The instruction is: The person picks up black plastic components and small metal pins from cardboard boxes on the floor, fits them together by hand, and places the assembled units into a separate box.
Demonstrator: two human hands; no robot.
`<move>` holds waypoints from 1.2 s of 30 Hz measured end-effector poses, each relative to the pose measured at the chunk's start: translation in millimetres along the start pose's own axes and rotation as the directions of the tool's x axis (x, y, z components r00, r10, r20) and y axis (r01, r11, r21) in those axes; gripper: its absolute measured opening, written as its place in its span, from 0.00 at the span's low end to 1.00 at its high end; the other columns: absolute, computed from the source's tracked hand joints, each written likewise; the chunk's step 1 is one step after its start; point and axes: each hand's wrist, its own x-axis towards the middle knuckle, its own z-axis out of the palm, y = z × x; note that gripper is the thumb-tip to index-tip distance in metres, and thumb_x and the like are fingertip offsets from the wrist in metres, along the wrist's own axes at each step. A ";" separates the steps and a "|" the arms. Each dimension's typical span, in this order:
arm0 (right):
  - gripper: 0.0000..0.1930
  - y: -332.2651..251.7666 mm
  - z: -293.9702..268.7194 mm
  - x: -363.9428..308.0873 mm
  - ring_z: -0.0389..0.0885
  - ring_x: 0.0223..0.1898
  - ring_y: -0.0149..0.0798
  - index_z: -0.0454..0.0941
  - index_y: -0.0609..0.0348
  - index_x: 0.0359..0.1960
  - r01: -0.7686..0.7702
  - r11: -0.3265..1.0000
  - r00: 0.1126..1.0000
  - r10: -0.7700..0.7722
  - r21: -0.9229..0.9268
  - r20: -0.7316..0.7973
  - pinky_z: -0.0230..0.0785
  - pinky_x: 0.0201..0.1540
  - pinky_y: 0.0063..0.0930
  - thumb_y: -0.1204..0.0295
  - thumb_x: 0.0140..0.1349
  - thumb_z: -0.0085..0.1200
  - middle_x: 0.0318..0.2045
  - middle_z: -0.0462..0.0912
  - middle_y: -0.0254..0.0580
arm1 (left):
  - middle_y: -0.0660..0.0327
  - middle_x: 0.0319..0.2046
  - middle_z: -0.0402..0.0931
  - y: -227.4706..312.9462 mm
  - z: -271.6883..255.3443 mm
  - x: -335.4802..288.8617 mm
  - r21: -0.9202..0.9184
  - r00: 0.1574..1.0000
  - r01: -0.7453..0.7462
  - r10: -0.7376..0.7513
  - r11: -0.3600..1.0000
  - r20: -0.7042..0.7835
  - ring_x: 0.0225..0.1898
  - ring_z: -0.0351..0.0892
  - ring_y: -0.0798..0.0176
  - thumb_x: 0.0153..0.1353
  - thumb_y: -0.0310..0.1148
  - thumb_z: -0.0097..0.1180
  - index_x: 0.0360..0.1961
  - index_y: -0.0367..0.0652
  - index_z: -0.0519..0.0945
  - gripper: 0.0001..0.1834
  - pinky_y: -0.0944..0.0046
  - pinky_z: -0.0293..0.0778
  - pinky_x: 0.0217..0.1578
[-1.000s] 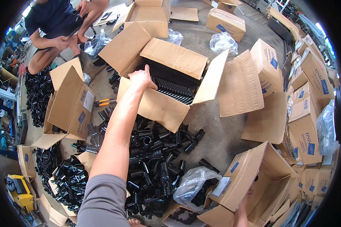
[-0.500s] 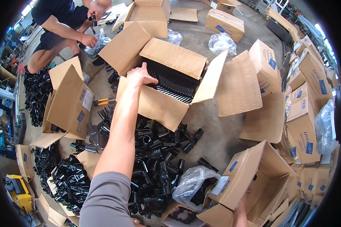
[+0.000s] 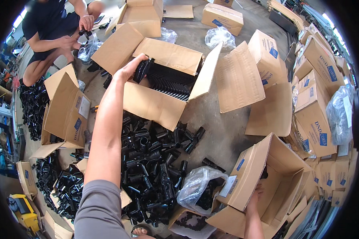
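Observation:
My left hand is closed around a small bunch of black parts, held at the left end of an open cardboard box. Inside that box stand tightly packed rows of more black slatted parts; their exact kind is unclear. At the lower right, my right hand reaches into a second open box lying tilted. Its fingers look extended along the box's inner side, partly in shadow, and I see nothing in them.
Loose black tube-like fittings pile up below the left arm. A clear plastic bag lies beside the tilted box. Stacked cartons line the right. Upper left, a co-worker crouches holding a black part. A yellow machine stands lower left.
My left hand has gone from reaching into the packed box to gripping a bunch of black parts raised at its left end. The whole view has shifted slightly; my right hand stays in its box.

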 end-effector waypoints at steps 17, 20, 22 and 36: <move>0.34 -47.8 -48.6 57.1 0.73 0.62 0.59 0.67 0.63 0.68 -0.437 0.777 0.896 0.423 0.454 0.137 0.65 0.63 0.57 0.51 0.67 0.50 0.64 0.71 0.60 | 0.38 0.69 0.63 -11.6 40.7 -297.2 -0.460 0.658 0.094 0.292 0.883 0.695 0.69 0.67 0.38 0.62 0.71 0.48 0.72 0.26 0.59 0.57 0.37 0.53 0.74; 0.36 -39.5 35.2 126.6 0.72 0.61 0.57 0.70 0.60 0.67 -0.643 0.603 0.700 0.713 0.473 0.043 0.63 0.63 0.59 0.46 0.66 0.53 0.63 0.72 0.56 | 0.42 0.72 0.59 -58.6 57.8 -349.5 -0.526 0.612 0.186 0.321 0.830 0.722 0.69 0.68 0.40 0.59 0.79 0.38 0.76 0.32 0.54 0.62 0.38 0.58 0.72; 0.31 34.8 116.8 127.3 0.76 0.56 0.52 0.74 0.58 0.63 -0.646 0.750 0.721 0.661 0.143 -0.207 0.67 0.59 0.56 0.47 0.67 0.52 0.57 0.77 0.51 | 0.46 0.72 0.58 -116.1 82.3 -386.1 -0.627 0.658 0.269 0.336 0.731 0.675 0.67 0.70 0.42 0.56 0.85 0.34 0.76 0.34 0.53 0.66 0.41 0.62 0.70; 0.40 1.5 -129.4 2.5 0.73 0.67 0.57 0.68 0.56 0.71 -0.446 0.722 0.894 0.382 0.530 0.232 0.64 0.67 0.55 0.37 0.70 0.42 0.69 0.72 0.55 | 0.49 0.38 0.68 -340.8 202.8 -544.3 0.080 0.225 -0.898 0.295 0.433 0.929 0.43 0.70 0.46 0.52 0.59 0.67 0.68 0.69 0.73 0.40 0.48 0.67 0.49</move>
